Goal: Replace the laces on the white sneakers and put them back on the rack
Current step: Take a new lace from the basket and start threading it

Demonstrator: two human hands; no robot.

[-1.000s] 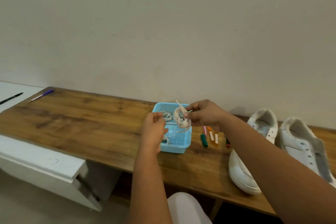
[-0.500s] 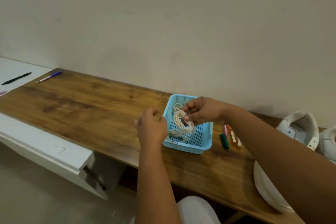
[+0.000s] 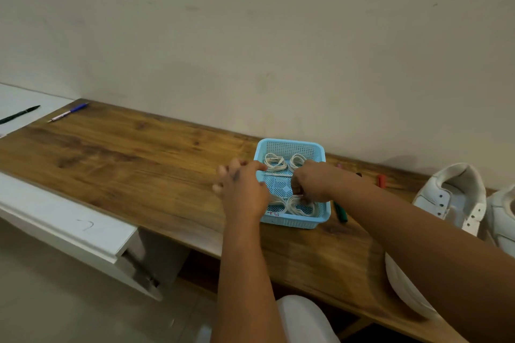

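The right hand (image 3: 309,181), its grip clenched on a lace coil (image 3: 299,205), is in the basket (image 3: 289,145); the left hand (image 3: 242,189), released, rests beside it; the sneakers (image 3: 451,198) lie to the right.

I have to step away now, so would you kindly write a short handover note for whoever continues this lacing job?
Left hand: blurred, at the blue basket's left rim; grip unclear.
Right hand: inside the basket, fingers curled down at a near lace coil; whether it grips is unclear.
Four coiled laces lie in the basket: two far, two near.
Both white sneakers stand on the wooden bench to the right, eyelets bare.
Done: old laces out. Left: lace both, return them to the rack.
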